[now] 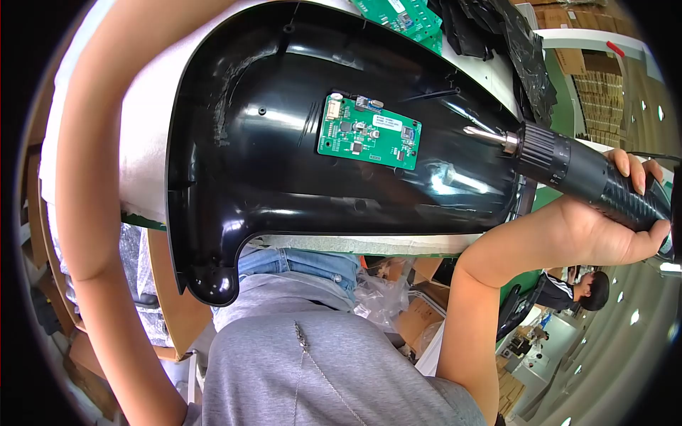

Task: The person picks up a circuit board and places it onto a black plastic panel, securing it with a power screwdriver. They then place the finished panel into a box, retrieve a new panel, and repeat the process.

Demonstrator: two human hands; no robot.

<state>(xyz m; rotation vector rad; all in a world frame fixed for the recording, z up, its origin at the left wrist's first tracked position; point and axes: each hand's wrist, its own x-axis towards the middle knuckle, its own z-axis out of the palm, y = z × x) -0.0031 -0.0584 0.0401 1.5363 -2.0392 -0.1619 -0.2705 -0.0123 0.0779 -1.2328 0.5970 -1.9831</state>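
Note:
My right hand (600, 231) is wrapped round a black electric screwdriver (561, 160), raised at the right. Its silver bit points left, over the narrow end of a large curved black plastic shell (284, 170). The shell lies hollow side up in front of me, with small posts inside. A green circuit board (376, 135) with a white connector and a white label sits near its middle. Whether any screws hold the board I cannot make out. My left arm reaches up along the left side and leaves the view at the top, so its hand is hidden.
More green circuit boards (426, 32) lie beyond the shell, beside crumpled black plastic bags (483, 28). White padding (145, 142) covers the table. Below are a cardboard box (177, 298) and clear plastic wrap (383, 298). Another person (561, 291) is farther off at the right.

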